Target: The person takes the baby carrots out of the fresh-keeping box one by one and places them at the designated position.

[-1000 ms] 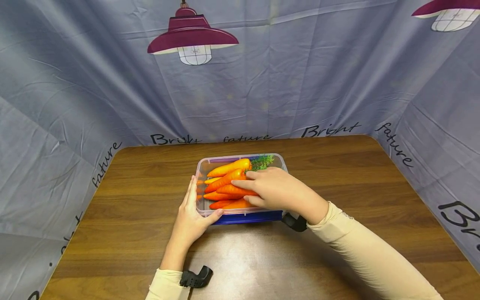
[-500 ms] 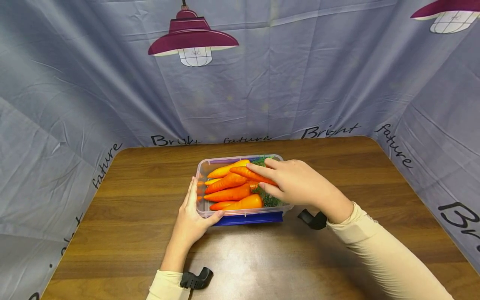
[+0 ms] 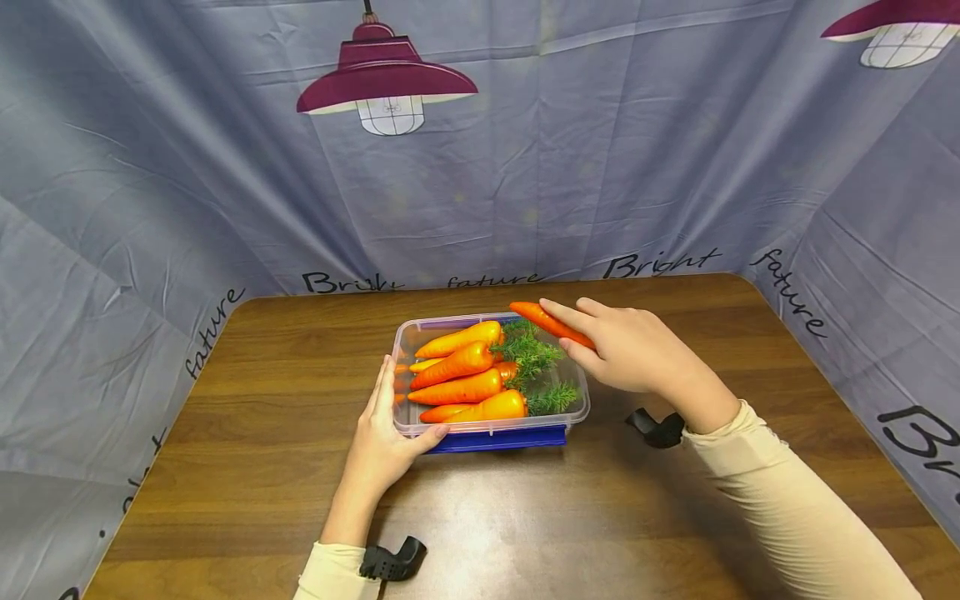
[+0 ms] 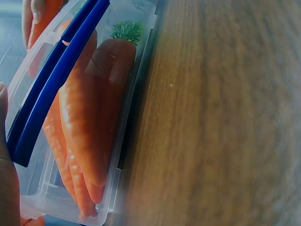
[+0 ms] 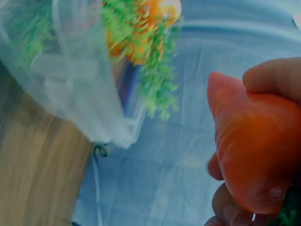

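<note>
A clear plastic box with blue latches stands on the table, holding several orange carrots with green leafy tops. My left hand holds the box's left end, thumb on the near rim and fingers along the side. Above the box's far right corner, my right hand grips one carrot, its tip pointing left. The right wrist view shows that carrot pinched between thumb and fingers, its green top mostly out of frame. Carrots show through the box wall in the left wrist view.
The wooden table reaches out on both sides of the box. A grey-blue curtain with printed lamps and lettering closes off the back and sides. Black wrist cameras sit on both wrists.
My right hand has lifted a carrot out of the box and carried it up and to the right, uncovering the other green tops. The left hand and box stay almost still.
</note>
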`<state>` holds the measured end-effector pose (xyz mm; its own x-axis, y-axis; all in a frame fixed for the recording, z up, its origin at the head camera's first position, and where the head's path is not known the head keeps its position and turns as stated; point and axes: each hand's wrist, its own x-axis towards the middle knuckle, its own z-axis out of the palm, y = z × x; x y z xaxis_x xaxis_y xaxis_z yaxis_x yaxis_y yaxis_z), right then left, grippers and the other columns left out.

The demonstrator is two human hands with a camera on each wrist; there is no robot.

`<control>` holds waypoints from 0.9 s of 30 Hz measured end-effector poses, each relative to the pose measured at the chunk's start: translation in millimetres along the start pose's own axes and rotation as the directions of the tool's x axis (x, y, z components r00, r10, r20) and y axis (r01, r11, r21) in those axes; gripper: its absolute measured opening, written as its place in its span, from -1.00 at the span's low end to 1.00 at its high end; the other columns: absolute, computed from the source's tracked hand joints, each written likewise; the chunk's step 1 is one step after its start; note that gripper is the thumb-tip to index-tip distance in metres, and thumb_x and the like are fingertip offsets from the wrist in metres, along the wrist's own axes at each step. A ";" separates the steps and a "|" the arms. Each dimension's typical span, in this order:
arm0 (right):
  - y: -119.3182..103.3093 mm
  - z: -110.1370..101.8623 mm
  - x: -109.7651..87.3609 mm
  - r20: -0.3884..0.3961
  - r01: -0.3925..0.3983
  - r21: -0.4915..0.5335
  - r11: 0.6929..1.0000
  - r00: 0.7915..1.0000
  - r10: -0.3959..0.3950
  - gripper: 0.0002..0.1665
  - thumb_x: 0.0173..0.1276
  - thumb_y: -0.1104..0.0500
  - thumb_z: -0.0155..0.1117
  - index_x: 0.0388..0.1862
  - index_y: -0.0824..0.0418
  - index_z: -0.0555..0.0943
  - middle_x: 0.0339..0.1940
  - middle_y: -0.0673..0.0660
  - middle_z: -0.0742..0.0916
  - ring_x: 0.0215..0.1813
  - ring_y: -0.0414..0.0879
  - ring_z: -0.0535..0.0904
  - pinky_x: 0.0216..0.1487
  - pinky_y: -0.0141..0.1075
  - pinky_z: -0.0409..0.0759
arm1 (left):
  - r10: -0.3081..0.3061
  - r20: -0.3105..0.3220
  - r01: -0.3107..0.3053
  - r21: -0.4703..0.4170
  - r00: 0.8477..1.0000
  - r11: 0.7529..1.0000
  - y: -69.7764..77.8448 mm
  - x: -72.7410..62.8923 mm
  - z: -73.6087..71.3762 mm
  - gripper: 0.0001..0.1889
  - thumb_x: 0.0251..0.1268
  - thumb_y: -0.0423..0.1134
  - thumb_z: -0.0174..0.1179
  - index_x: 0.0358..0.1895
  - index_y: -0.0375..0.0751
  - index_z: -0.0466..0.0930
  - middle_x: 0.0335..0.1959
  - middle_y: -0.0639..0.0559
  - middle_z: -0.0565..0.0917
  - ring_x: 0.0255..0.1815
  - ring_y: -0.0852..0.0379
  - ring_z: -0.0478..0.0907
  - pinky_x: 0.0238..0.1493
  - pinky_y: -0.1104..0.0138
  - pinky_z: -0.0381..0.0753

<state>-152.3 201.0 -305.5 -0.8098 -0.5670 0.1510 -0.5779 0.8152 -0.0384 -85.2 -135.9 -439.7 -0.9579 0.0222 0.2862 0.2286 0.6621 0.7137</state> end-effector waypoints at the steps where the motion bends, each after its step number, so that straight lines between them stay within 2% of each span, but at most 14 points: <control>1: 2.6 1.0 -0.5 0.003 -0.017 0.002 1.000 1.000 0.017 -0.36 0.49 -0.09 0.05 0.53 -0.16 0.29 -0.32 -0.02 0.50 -0.55 -0.12 0.37 -0.49 -0.26 0.34 | 0.003 -0.002 -0.003 0.002 1.000 1.000 -0.1 -0.1 0.0 0.25 -0.09 0.26 0.49 0.62 -0.05 -0.09 0.64 0.00 0.02 0.43 -0.17 0.39 0.33 -0.09 0.45; 5: 12.7 5.6 -1.7 0.020 -0.097 0.009 0.995 0.995 0.097 -0.35 0.49 -0.09 0.04 0.54 -0.16 0.27 -0.29 0.00 0.54 -0.50 -0.09 0.42 -0.49 -0.22 0.37 | 0.012 -0.008 -0.012 0.002 1.000 1.000 -0.3 -0.5 -0.2 0.24 -0.09 0.25 0.50 0.62 -0.06 -0.08 0.63 -0.01 0.03 0.41 -0.17 0.41 0.33 -0.09 0.45; 12: 31.7 16.9 -1.2 0.071 -0.245 0.031 0.969 0.968 0.243 -0.32 0.48 -0.09 0.02 0.56 -0.17 0.24 -0.22 0.03 0.60 -0.45 0.01 0.49 -0.50 -0.13 0.42 | 0.013 -0.011 -0.013 -0.011 1.000 1.000 -0.1 -0.6 -0.8 0.25 -0.11 0.22 0.52 0.62 0.00 -0.10 0.63 -0.02 0.04 0.38 -0.16 0.45 0.33 -0.08 0.46; 20: 48.9 33.8 0.9 0.170 -0.329 0.053 0.943 0.933 0.316 -0.31 0.49 -0.07 -0.09 0.59 -0.13 0.18 -0.09 0.09 0.67 -0.37 0.03 0.52 -0.49 -0.15 0.40 | 0.019 -0.002 -0.019 -0.017 1.000 1.000 -1.6 -0.5 -0.9 0.29 -0.17 0.20 0.56 0.62 0.11 -0.15 0.63 -0.05 0.04 0.36 -0.14 0.46 0.32 -0.08 0.48; 27: 61.2 54.5 3.8 0.205 -0.369 0.040 0.929 0.913 0.353 -0.30 0.48 -0.07 -0.12 0.59 -0.08 0.19 0.18 0.19 0.67 -0.17 0.17 0.62 -0.34 0.04 0.53 | 0.019 0.013 -0.019 -0.008 1.000 1.000 -0.4 0.1 -2.9 0.31 -0.19 0.22 0.56 0.62 -0.03 -0.12 0.64 -0.02 0.03 0.36 -0.15 0.46 0.31 -0.09 0.48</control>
<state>-196.2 242.3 -361.2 -0.9641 -0.2537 -0.0784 -0.2424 0.9614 -0.1304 -84.8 -138.3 -438.1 -0.9555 0.0446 0.2917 0.2483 0.6556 0.7131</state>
